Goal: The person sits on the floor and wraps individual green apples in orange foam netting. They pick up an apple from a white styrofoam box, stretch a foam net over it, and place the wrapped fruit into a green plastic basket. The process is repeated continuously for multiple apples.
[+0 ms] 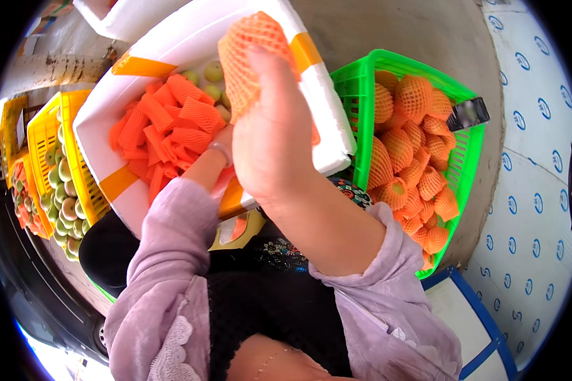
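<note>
My right hand (276, 138) is raised over a white foam box (331, 114), its thumb resting on an orange foam fruit net (248, 62). Whatever the net may contain is hidden. Lower down, my left hand (224, 143) reaches into the box beside a pile of flat, folded orange foam nets (171, 124); my right hand hides most of its fingers. Several green round fruits (213, 71) lie in the box behind the pile. Orange tape crosses the box's walls.
To the right stands a green plastic crate (474, 166) of fruits in orange foam nets (400, 147). At left, yellow crates (78, 143) hold green and reddish fruits (62, 190), near a dark car (33, 266). A blue-framed white panel (457, 305) is at lower right.
</note>
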A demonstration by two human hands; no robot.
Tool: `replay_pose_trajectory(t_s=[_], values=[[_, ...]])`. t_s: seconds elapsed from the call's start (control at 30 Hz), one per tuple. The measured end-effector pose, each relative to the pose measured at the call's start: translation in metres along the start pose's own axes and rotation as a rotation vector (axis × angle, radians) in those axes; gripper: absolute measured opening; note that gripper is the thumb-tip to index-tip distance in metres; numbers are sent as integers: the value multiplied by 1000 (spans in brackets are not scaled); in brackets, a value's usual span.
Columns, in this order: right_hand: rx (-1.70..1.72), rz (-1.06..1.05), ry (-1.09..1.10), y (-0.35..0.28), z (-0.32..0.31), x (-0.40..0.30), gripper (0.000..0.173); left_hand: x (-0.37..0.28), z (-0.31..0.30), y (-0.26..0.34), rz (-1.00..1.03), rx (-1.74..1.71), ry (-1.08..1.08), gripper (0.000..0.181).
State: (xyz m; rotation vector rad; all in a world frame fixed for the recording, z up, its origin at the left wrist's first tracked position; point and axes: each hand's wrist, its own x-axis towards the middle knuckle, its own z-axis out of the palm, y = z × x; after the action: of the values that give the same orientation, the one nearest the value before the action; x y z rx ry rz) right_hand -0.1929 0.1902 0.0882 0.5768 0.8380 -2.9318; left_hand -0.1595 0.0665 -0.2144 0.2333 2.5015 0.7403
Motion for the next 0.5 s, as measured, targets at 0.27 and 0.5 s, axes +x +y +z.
replay_pose_trajectory(t_s=[0.27,0.5], values=[[-293,188,66,0,-4,8,35,-73,-128,57,-123,-1257,416,38],[-187,357,-276,15,-3,-3,18,-141,-205,114,250,-1291,591,43]])
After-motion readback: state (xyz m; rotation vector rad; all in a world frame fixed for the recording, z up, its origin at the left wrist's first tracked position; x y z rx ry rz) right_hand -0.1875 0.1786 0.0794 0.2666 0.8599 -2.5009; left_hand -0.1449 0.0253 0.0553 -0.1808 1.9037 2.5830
